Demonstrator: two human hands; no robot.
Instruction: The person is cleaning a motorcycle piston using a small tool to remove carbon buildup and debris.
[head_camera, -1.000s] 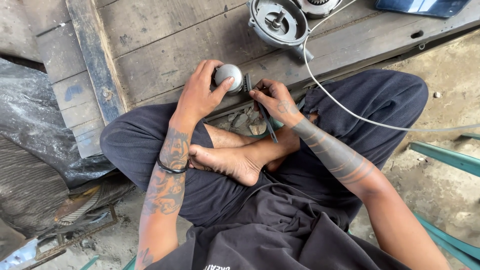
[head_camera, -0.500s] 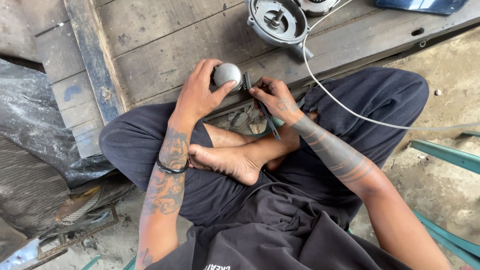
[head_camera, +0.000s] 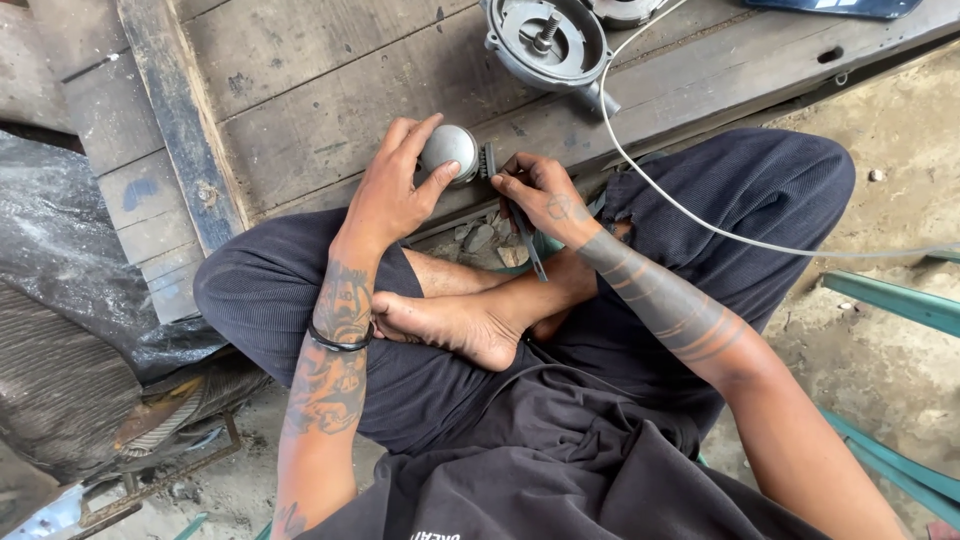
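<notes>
While left hand (head_camera: 392, 195) grips round part (head_camera: 449, 150), right hand (head_camera: 541, 195) brushes

A grey round housing (head_camera: 548, 42) and white cable (head_camera: 680, 205) lie on wooden planks (head_camera: 300, 110).

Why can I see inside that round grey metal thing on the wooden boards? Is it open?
Open. The round grey housing lies with its hollow side up, no lid on it, so its middle shaft shows.

Single head view, looking steeply down from close above onto crossed legs (head_camera: 480, 320), both hands at frame centre, wooden planks (head_camera: 300, 110) across the top, dirt ground (head_camera: 880, 330) at right.
</notes>
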